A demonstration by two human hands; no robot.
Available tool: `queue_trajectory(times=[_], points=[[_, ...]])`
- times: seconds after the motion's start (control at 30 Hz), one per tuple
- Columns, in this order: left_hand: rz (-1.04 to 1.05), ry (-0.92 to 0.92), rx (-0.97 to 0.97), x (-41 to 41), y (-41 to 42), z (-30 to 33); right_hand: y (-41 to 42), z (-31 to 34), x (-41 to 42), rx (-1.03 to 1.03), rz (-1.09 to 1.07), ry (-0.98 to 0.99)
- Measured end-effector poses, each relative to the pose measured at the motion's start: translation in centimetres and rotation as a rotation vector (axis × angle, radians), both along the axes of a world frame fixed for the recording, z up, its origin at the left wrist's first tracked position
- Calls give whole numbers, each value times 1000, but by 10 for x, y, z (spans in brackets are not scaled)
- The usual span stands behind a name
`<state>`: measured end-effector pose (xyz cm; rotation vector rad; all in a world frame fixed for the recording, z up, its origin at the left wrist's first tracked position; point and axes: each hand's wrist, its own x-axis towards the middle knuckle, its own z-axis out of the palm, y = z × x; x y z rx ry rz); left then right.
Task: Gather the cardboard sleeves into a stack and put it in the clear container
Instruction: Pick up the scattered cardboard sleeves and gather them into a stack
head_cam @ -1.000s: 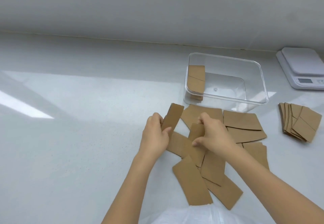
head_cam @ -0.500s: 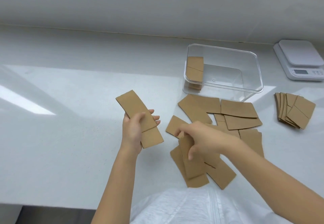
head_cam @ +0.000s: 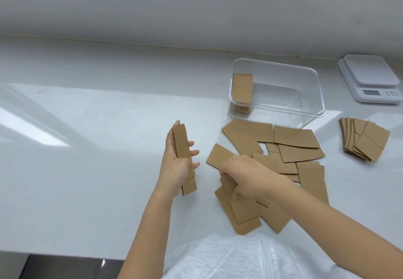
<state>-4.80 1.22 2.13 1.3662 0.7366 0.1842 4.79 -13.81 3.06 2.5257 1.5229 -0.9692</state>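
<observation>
1. The left hand (head_cam: 174,165) is clamped on a few flat brown cardboard sleeves (head_cam: 184,158), held on edge above the white worktop (head_cam: 87,147).
2. The right hand (head_cam: 244,175) presses on the loose sleeves (head_cam: 239,211) scattered before the clear container (head_cam: 314,95).
3. Some sleeves lean inside its left wall.
</observation>
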Motion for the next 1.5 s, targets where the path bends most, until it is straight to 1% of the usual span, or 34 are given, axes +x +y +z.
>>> queue_trajectory(times=[0.13, 0.2, 0.3, 0.37, 0.43, 0.53, 0.6, 0.67, 0.73, 0.77, 0.87, 0.9, 0.97, 1.07, 1.17, 1.27, 1.33, 1.4, 1.47, 1.5], points=[[-44, 40, -95, -1, 1, 0, -9, 21, 14, -18, -256, 182], [-103, 17, -102, -2, -3, 4, -14, 39, 27, 38, -335, 237], [-261, -6, -114, 2, -11, 12, -21, 68, 42, 253, -484, 385], [-361, -18, -185, 3, -19, 18, -22, 80, 44, 404, -576, 491], [-425, -50, -273, 5, -26, 23, -22, 83, 42, 517, -644, 546], [-439, -104, -422, 8, -35, 27, -19, 75, 33, 605, -702, 494], [-472, -149, -513, 7, -40, 32, -16, 70, 25, 643, -703, 440], [-513, -158, -494, 5, -42, 34, -14, 65, 16, 640, -644, 328], [-484, -130, -440, 5, -43, 32, -14, 60, 11, 661, -554, 186], [-453, -129, -453, 5, -42, 31, -15, 57, 11, 697, -525, 136], [-339, -176, -533, 3, -36, 24, -25, 43, 23, 796, -585, -11], [-310, -185, -528, 2, -33, 23, -32, 37, 29, 773, -612, -58], [-262, -197, -502, -1, -29, 24, -51, 23, 40, 628, -626, -108], [-151, -210, -501, -1, -27, 23, -77, 3, 44, 444, -664, -53], [10, -219, -584, 4, -26, 18, -86, -10, 36, 313, -694, -29], [76, -194, -661, 5, -25, 12, -83, -18, 30, 174, -648, -122], [93, -159, -681, 5, -24, 9, -80, -20, 29, 147, -634, -162], [115, -133, -698, 5, -22, 8, -78, -20, 31, 149, -632, -147], [141, -118, -712, 5, -19, 6, -78, -18, 35, 177, -659, -79], [153, -115, -714, 5, -17, 5, -78, -17, 38, 205, -695, -4]])
